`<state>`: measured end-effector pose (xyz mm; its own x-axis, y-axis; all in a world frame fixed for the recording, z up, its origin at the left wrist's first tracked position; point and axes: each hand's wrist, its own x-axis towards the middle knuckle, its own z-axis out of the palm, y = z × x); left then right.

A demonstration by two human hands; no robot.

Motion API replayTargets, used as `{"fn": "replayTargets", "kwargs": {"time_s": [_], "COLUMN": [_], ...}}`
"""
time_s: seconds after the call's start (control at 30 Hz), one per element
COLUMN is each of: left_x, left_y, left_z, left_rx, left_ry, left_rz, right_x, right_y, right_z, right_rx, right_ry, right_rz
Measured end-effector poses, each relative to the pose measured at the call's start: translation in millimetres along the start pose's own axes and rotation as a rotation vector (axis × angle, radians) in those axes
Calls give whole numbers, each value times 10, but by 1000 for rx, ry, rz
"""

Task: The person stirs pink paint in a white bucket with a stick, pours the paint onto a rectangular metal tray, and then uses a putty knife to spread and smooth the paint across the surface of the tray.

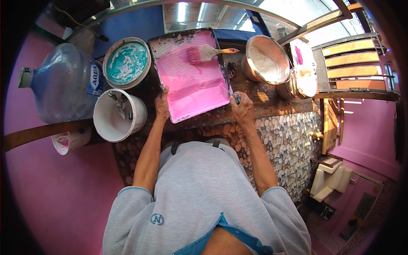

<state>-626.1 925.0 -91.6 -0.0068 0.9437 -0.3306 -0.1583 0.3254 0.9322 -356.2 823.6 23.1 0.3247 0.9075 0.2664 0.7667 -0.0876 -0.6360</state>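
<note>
A rectangular paint tray coated in pink paint lies on a wooden ledge. My left hand grips its near left edge. My right hand holds the tray's near right corner, closed around a dark part of it. A flat paintbrush with pink bristles and a yellow-orange handle rests in the far part of the tray, untouched by either hand.
Left of the tray stand a white bucket, a tub smeared with teal paint and a large clear water jug. A bucket of white powder and a paint can sit at the right. Below is a pebble-faced wall; pink walls surround.
</note>
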Motion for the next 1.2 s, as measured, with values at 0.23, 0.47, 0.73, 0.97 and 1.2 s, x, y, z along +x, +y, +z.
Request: {"fn": "replayTargets", "kwargs": {"time_s": [0.23,0.47,0.73,0.97,1.2], "left_x": [-63,-109,5,-70,-45], "left_y": [68,15,-3,-18,-100], "left_z": [65,-11,46,-19,-92], "left_rx": [-25,-15,-62,-46,-63], "left_ry": [14,24,5,37,73], "left_rz": [-56,-35,-78,-62,-11], "right_x": [-32,-70,-95,-273,-373], "right_y": [77,59,103,-267,-513], "right_z": [-32,10,132,280,433], "right_rx": [31,70,-98,63,131], "right_ry": [-28,-80,-110,-57,-157], "right_rz": [2,0,-232,17,-41]}}
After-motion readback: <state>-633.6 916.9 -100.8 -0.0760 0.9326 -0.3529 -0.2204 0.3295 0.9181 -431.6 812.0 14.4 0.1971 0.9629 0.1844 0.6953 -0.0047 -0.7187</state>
